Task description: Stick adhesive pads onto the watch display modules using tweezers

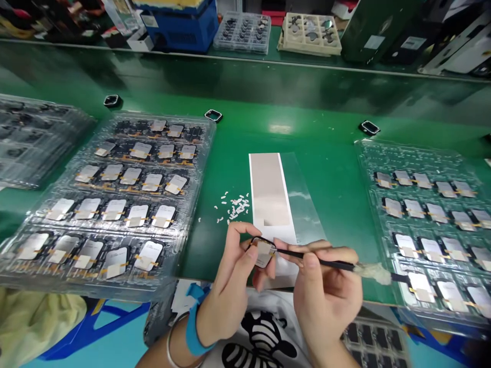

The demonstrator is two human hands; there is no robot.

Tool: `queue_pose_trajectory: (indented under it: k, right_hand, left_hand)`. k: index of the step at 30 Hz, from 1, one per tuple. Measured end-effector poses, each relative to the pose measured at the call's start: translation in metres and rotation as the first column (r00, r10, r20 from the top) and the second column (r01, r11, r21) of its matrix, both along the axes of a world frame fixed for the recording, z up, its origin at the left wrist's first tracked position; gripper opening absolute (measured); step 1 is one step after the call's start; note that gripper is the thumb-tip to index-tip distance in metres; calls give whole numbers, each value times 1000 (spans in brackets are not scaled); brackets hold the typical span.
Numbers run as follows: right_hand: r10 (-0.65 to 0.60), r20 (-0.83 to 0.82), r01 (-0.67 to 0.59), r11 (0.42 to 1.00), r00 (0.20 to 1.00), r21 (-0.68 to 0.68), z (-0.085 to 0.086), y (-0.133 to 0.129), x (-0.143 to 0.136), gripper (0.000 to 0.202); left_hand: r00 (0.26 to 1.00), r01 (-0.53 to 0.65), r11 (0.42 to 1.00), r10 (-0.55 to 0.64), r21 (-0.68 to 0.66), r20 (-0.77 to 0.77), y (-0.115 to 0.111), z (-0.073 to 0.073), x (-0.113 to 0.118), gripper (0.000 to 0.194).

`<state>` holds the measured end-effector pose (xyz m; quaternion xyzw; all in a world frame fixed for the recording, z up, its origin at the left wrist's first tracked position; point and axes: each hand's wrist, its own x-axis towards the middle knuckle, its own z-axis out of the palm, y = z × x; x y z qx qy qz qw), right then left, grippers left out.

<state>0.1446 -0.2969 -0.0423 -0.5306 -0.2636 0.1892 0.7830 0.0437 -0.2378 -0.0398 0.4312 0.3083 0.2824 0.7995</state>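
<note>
My left hand (240, 263) pinches a small watch screen module (264, 253) by its edges, its silvery back facing up. My right hand (328, 286) grips slim black tweezers (333, 263) with whitish wrapping near the rear end. The tweezer tips meet the right edge of the module; whether they pinch anything there is too small to tell. Just beyond my hands lies a sheet of beige adhesive pieces (269, 186) on a white and clear backing. Small white scraps (238, 206) are scattered to its left.
A clear tray (195, 204) of similar modules lies at left, another (378, 225) at right. Stacked trays (34, 143) stand at far left. Watch cases (213, 115) sit along the back of the green table (337, 179). A shelf above bears a blue machine (180, 25) and part boxes (310, 33).
</note>
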Motion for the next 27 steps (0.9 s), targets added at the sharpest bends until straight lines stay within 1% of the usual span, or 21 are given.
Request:
queue_pose_trajectory:
  k: [2,4,8,14,19,23,27]
  right_hand:
    - [-17,31,17,1000,999,-11,-1,1,0,17]
    - [-32,54,33,999,998,-11,-1,1,0,16]
    - [-36,43,37,999,998,-19,-1,0,1,15]
    - [-59,65,63,996,996,-62,-3,0,2,13]
    - [-43,55,45,998,998,-47,-3,-1,3,13]
    - [-35,59,40,995,998,-91,-3,-3,5,11]
    - [-16,43,21,994,999,-107,-3,-4,7,11]
  left_hand:
    - [999,-19,1000,19,-14,27,-4,-1,2,21]
    - [999,-31,1000,31,-2,23,-6,-2,4,19]
    - [999,-48,998,47,35,21,-8,-2,9,15]
    - [999,-41,999,40,25,21,-7,-1,12,16]
    - [999,-36,999,35,35,20,-7,0,11,16]
    - [999,-39,999,39,31,15,-7,0,11,17]
    - [999,-46,998,45,36,27,-7,-1,12,18]
